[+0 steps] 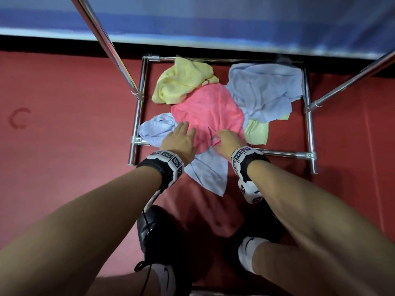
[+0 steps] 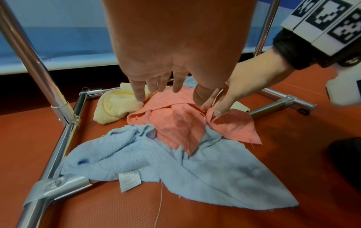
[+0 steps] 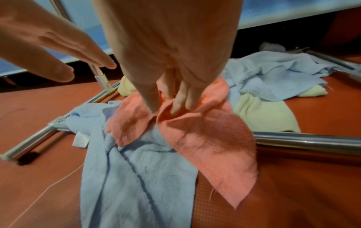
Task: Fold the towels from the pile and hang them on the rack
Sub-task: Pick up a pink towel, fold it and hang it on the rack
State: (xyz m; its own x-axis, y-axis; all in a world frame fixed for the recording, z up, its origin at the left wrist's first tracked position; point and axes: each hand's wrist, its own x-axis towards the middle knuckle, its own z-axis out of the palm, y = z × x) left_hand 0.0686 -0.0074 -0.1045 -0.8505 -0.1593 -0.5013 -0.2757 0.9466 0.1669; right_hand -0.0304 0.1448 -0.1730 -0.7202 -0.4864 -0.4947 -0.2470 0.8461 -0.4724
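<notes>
A pile of towels lies on the red floor inside the chrome rack base (image 1: 284, 154). The pink towel (image 1: 207, 112) sits on top in the middle. My right hand (image 1: 226, 139) pinches a fold of the pink towel (image 3: 195, 131) near its front edge, thumb and fingers (image 3: 176, 106) closed on the cloth. My left hand (image 1: 181, 137) hovers with straight fingers (image 2: 139, 92) just above the pink towel's (image 2: 175, 120) left side, holding nothing. A light blue towel (image 1: 207, 174) lies under the pink one and spreads toward me.
A yellow towel (image 1: 183, 82) lies at the back left, another blue towel (image 1: 265, 90) at the back right, a pale green one (image 1: 256, 131) beside it. Slanted chrome rack poles (image 1: 111, 48) rise on both sides. My shoes (image 1: 158, 236) stand just before the base.
</notes>
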